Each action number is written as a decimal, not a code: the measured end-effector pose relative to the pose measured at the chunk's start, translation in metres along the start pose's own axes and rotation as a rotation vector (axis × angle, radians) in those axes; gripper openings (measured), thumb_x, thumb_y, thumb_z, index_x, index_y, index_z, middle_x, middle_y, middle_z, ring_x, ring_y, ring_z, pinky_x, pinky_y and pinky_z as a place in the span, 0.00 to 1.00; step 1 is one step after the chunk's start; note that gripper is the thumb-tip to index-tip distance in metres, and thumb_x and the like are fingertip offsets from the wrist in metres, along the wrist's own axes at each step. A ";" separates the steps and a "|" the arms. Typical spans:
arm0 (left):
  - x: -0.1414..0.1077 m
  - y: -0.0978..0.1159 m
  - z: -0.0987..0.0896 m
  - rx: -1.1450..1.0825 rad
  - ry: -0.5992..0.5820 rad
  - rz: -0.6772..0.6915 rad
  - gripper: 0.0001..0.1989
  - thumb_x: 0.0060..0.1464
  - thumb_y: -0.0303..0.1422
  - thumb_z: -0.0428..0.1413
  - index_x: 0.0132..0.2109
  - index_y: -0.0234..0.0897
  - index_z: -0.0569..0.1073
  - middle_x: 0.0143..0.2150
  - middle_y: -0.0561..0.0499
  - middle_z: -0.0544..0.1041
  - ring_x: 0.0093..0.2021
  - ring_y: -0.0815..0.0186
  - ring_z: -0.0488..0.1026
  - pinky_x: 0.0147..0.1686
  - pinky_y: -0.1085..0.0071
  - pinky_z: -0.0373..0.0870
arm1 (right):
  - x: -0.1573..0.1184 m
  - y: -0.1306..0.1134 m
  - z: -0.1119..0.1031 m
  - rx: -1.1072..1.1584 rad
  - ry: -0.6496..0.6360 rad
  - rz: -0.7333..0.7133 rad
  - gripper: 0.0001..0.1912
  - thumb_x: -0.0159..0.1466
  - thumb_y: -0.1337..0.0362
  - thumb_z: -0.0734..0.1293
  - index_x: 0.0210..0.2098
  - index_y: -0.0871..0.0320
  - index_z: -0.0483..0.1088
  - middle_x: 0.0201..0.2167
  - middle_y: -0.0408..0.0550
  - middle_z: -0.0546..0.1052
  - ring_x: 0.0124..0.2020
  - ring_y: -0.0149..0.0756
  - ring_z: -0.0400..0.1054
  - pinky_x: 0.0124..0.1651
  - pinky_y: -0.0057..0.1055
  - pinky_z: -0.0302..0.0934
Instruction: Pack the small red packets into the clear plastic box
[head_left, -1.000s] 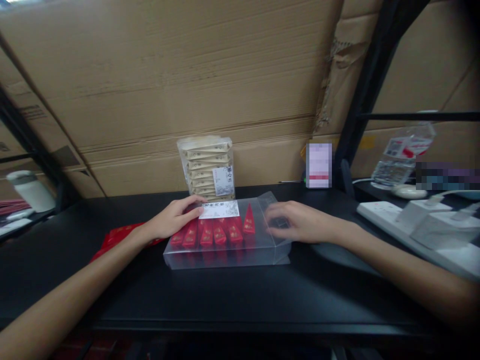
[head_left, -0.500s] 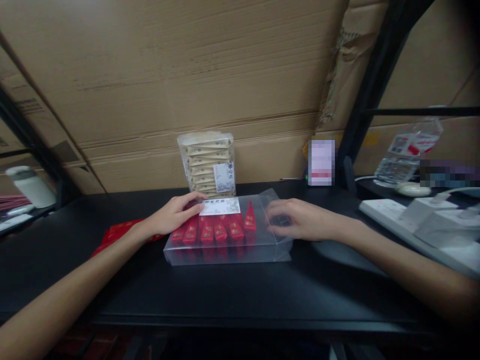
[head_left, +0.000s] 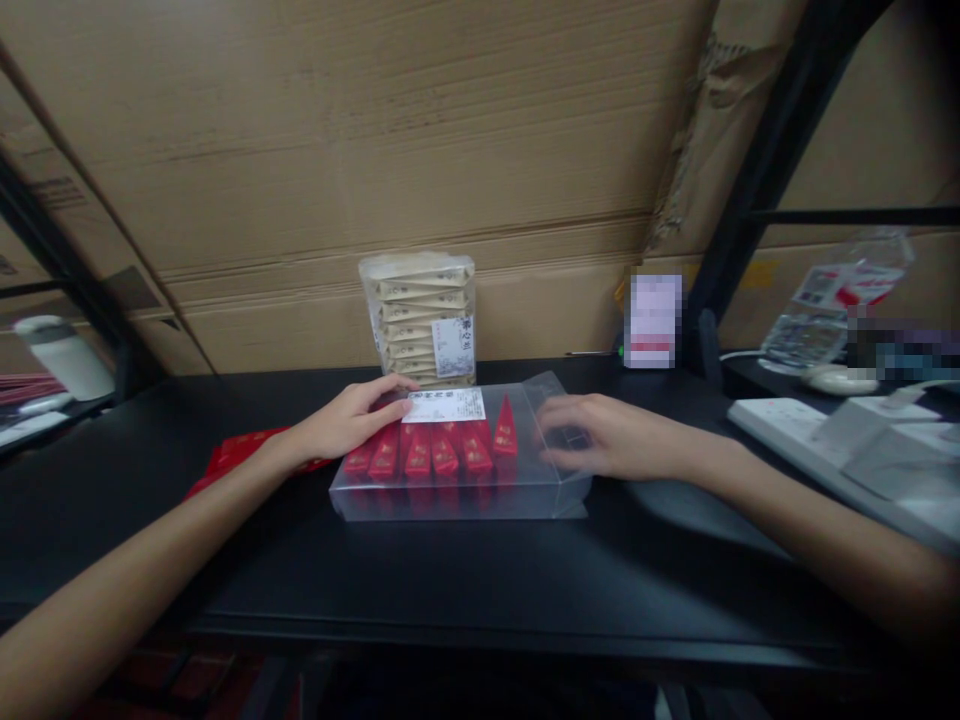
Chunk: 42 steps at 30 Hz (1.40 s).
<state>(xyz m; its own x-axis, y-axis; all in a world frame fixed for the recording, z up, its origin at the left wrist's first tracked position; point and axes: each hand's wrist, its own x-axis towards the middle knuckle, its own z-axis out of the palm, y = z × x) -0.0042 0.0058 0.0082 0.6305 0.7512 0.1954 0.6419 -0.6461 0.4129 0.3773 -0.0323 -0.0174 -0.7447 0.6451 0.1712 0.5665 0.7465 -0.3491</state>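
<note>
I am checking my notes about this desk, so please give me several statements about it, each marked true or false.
1. The left hand rests on the clear box. True.
2. The clear box contains beige packets. False: it contains red packets; the beige ones are in a separate pack behind it.
3. The right hand is on the power strip. False: it is at the right end of the clear box.
4. A red pile lies left of the box, on the black table. True.
5. The label on the clear box is green. False: it is white.
</note>
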 end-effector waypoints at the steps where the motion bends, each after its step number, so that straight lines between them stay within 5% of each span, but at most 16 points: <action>1: 0.000 -0.001 0.000 0.004 0.002 0.002 0.20 0.72 0.46 0.49 0.62 0.41 0.70 0.60 0.46 0.76 0.58 0.55 0.74 0.58 0.58 0.69 | 0.000 0.000 0.000 0.000 0.000 0.003 0.13 0.70 0.53 0.67 0.45 0.56 0.77 0.44 0.50 0.78 0.45 0.43 0.74 0.49 0.40 0.65; 42: 0.004 0.012 -0.001 0.010 0.001 -0.040 0.21 0.71 0.46 0.49 0.61 0.40 0.71 0.60 0.46 0.77 0.58 0.55 0.75 0.59 0.59 0.69 | -0.005 0.006 0.002 -0.062 -0.007 0.008 0.16 0.69 0.51 0.68 0.50 0.54 0.76 0.47 0.50 0.80 0.47 0.46 0.75 0.52 0.43 0.66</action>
<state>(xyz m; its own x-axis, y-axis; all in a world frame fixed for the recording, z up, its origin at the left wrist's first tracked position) 0.0054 0.0017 0.0151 0.6039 0.7765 0.1799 0.6707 -0.6170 0.4118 0.3841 -0.0310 -0.0220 -0.7426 0.6498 0.1621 0.5926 0.7504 -0.2928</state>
